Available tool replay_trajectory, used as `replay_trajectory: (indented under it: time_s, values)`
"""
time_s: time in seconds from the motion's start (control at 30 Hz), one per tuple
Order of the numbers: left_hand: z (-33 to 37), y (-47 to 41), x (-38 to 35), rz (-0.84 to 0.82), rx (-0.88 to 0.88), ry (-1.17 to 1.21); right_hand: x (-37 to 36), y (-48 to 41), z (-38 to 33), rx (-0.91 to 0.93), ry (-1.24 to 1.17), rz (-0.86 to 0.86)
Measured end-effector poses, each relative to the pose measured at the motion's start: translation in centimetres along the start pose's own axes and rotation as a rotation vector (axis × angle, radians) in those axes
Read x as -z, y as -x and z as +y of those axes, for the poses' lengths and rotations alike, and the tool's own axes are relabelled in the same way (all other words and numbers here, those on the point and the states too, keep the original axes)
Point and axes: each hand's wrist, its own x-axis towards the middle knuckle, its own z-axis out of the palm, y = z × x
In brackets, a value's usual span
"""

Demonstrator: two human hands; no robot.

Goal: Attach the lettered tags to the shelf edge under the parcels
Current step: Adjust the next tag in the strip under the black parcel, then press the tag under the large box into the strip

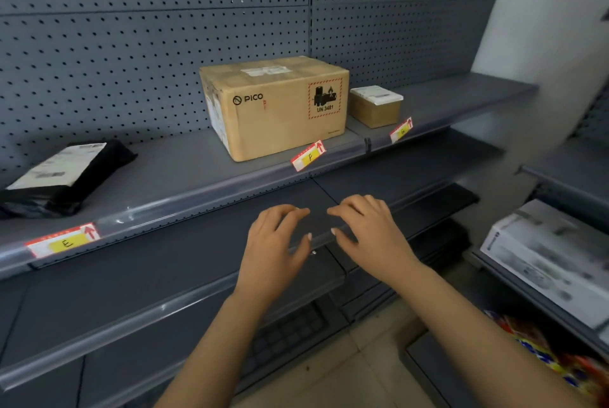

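Three parcels sit on the upper grey shelf: a black bag (pixel 62 173) at left, a large brown PICO carton (pixel 276 108) in the middle and a small brown box (pixel 375 106) to its right. The shelf edge (pixel 184 201) carries a tag marked E (pixel 64 240) under the bag, a tag marked F (pixel 308 155) under the carton and a third tag (pixel 401 130) under the small box. My left hand (pixel 273 249) and my right hand (pixel 365 233) hover side by side below that shelf, fingers loosely bent, holding nothing.
A lower grey shelf (pixel 131 279) lies under my hands. A pegboard back wall (pixel 131 45) rises behind the parcels. On the right stands another rack with a white box (pixel 553 259) and colourful packets (pixel 560 355) below it. Tan floor (pixel 346 371) shows between the racks.
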Motion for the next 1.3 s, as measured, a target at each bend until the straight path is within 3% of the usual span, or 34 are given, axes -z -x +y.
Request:
replay_trajectory:
  time_s: [0.27, 0.7, 0.9, 1.03, 1.3]
  values:
    - [-0.8, -5.9, -2.5, 0.036, 0.02, -0.086, -0.8, -5.3, 5.3, 0.015, -0.06, 0.087]
    - [-6.8, -16.1, -8.1, 0.03, 0.024, -0.205, -6.4, -18.0, 11.9, 0.21, -0.087, -0.062]
    - [-9.1, -16.7, -10.5, -0.002, 0.004, -0.21, -8.9, -19.3, 13.7, 0.328, -0.088, 0.066]
    - [-9.2, -16.2, -11.3, 0.082, -0.021, -0.197, -9.3, -19.5, 14.8, 0.403, -0.122, 0.148]
    - [-8.8, -16.3, -11.7, 0.151, -0.025, -0.22, -10.7, -19.6, 15.8, 0.356, -0.362, 0.19]
